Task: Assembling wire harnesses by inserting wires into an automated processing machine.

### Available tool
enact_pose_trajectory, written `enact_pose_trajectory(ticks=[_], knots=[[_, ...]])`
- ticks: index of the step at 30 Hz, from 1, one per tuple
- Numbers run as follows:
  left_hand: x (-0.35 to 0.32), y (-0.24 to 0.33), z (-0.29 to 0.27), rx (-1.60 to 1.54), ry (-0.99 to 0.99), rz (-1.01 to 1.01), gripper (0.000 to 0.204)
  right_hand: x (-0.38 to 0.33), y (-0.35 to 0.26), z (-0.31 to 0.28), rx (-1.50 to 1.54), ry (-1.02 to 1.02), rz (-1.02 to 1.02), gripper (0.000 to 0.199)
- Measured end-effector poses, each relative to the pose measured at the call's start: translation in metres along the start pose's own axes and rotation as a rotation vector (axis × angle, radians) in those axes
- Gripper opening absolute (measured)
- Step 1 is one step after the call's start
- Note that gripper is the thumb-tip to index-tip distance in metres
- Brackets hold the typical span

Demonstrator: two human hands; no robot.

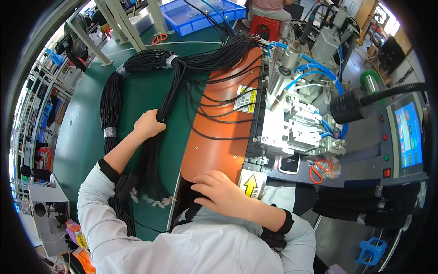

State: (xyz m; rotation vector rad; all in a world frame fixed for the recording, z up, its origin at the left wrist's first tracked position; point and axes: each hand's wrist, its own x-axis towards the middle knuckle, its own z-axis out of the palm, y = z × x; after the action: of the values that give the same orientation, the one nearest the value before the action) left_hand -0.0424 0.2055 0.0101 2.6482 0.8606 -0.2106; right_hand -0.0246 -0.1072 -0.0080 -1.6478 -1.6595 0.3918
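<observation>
Evidently, the left hand (149, 124) was closed around a hank of black cables (169, 93), which lay on the green bench (82, 121) in the left half of the scene. The hank ran from a thick far bundle (219, 54) through the fist to loose pale ends (159, 201) on the near side. Left of it lay a long taped bundle (110, 102); right of it was a curved orange plate (212, 144), crossed by several single cables (223, 121) that reached the edge of a metal machine (296, 116). The right hand (221, 194) was open and apparently empty, its fingers spread leftward at the plate's near end; whether they touched it could not be told.

Snagging seemed the likeliest trouble. The single cables appeared to join the same far mass as the hank, so a hard tug by the left hand might have dragged them askew at the machine. The pale ends lay fanned and unbound, and could have tangled together or caught on the plate's edge. A loose grip might also have let a few strands slip out of the hank.
</observation>
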Motion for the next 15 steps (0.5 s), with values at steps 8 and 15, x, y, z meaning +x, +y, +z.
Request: enact_pose_trajectory(ticks=[8, 15], knots=[[-0.059, 0.097, -0.034, -1.049, -0.331, 0.076, 0.019, 0.029, 0.020, -0.003, 1.639, 0.435, 0.650, 0.051], [-0.064, 0.132, -0.003, 0.205, 0.426, 1.379, 0.033, -0.023, 0.020, -0.045, 1.677, 0.144, 0.562, 0.040]])
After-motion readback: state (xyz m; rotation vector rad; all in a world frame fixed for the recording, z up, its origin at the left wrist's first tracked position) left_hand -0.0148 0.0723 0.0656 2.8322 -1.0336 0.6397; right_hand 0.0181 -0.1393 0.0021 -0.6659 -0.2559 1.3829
